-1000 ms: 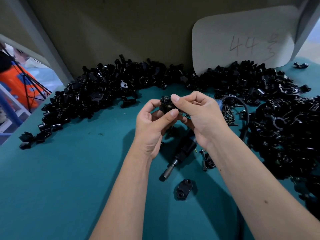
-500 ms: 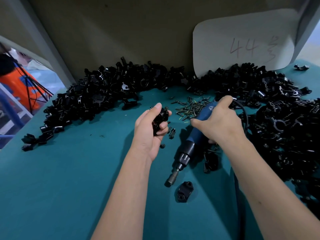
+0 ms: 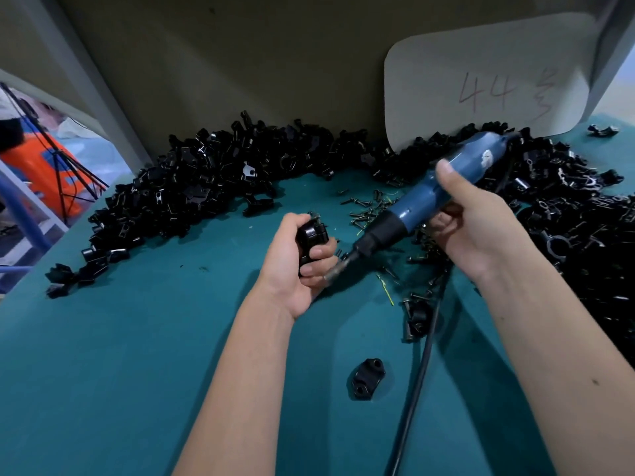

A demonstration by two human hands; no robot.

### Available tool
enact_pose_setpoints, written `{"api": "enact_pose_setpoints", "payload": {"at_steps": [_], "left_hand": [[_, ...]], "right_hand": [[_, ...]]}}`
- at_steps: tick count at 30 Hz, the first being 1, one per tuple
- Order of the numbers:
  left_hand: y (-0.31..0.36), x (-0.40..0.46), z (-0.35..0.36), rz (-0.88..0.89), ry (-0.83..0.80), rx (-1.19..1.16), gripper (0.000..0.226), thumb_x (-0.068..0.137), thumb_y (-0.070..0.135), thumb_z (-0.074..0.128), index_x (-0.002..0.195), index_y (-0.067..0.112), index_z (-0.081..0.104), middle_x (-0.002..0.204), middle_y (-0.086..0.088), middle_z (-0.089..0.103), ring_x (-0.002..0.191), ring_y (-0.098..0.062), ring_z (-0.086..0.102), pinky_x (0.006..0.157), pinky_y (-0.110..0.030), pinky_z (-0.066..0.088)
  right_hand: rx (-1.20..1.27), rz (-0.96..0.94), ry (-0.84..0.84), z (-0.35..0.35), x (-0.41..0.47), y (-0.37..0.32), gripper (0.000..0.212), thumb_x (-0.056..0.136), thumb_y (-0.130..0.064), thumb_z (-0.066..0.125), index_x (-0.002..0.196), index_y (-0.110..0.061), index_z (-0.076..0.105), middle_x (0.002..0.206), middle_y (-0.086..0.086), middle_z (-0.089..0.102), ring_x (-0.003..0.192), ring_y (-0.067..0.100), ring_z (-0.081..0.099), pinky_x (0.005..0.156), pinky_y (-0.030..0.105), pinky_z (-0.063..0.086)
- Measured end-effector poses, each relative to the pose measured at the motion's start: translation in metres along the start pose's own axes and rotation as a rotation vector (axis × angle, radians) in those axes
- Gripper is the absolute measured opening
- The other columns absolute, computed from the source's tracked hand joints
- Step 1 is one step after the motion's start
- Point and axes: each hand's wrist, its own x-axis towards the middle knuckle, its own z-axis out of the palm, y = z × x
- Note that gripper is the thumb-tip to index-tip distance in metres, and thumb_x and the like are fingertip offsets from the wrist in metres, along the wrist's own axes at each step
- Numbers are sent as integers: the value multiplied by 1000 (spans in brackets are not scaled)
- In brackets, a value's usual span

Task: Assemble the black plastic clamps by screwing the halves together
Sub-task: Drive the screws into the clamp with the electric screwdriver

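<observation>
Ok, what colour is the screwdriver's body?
Blue, with a black collar near the bit; the screwdriver shows clearly in the head view, held by the right hand.

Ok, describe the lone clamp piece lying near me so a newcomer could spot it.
Start on the teal table, in the bare stretch between the two forearms. Beside the black power cord lies one clamp half. It is a small black oval with two screw holes, alone, apart from the piles at the back.

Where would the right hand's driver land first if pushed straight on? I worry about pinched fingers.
Probably the left hand: the driver bit points at its curled fingers below the clamp; depth unclear.
</observation>
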Motion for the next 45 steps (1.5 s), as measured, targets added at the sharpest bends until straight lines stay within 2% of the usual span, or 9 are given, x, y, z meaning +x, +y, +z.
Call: {"api": "enact_pose_setpoints", "payload": {"at_steps": [4,7,11,15,25,29,37,41,45], "left_hand": [[6,-4,-5,-97,0,194,30,102,37,43,77,20,37,60,6,30,39,-4,18,33,-16,14],[13,-8,-9,-155,38,431,32,104,34,43,78,18,35,57,4,32,37,-4,20,35,-15,11],[19,-14,-10,-227,91,747,28,103,34,46,79,23,38,57,4,33,41,-7,20,41,-14,12],[18,-15,-7,-254,78,890,26,102,36,48,79,26,42,57,4,35,44,-9,22,44,-15,13],[15,-15,2,-230,-6,999,26,102,38,54,79,28,50,53,7,41,43,-10,27,40,-14,17],[15,-16,2,-230,-13,1003,19,102,36,53,85,28,50,52,7,42,42,-9,28,40,-15,18],[10,-11,2,-237,-16,1005,32,97,35,51,65,34,55,51,7,39,42,-10,24,43,-16,15],[10,-11,4,-236,-44,1008,19,77,43,52,60,35,54,52,7,39,42,-10,23,45,-17,14],[9,-10,6,-232,-32,1015,21,79,41,52,59,34,53,53,6,39,43,-11,23,44,-16,15]], "right_hand": [[284,-78,21,11,-7,-5,48,83,-42,80,118,-12,65,90,-1,74,85,16,74,85,42,62],[439,-150,6,18,-12,-9,69,90,-43,75,144,-9,50,94,5,65,82,21,69,82,42,60],[460,-204,70,24,-17,-16,44,95,-41,72,122,-16,47,78,0,59,61,13,57,62,30,53],[479,-200,170,29,-22,-16,50,90,-36,79,116,-18,39,67,-4,51,52,9,47,50,26,44],[457,-200,220,36,-25,-9,40,94,-32,73,112,-18,39,63,-4,48,49,10,44,48,25,42],[437,-202,217,36,-25,-10,23,95,-17,63,92,-17,40,62,-3,44,49,11,40,48,25,39],[439,-202,194,36,-26,-13,22,94,-12,56,82,-18,38,62,-3,40,49,11,36,48,25,37],[443,-201,184,35,-26,-13,21,94,-13,55,86,-19,37,62,-4,40,49,11,37,48,25,37],[433,-203,184,35,-26,-13,22,94,-13,56,85,-19,37,62,-4,40,49,11,37,48,26,37]]}}
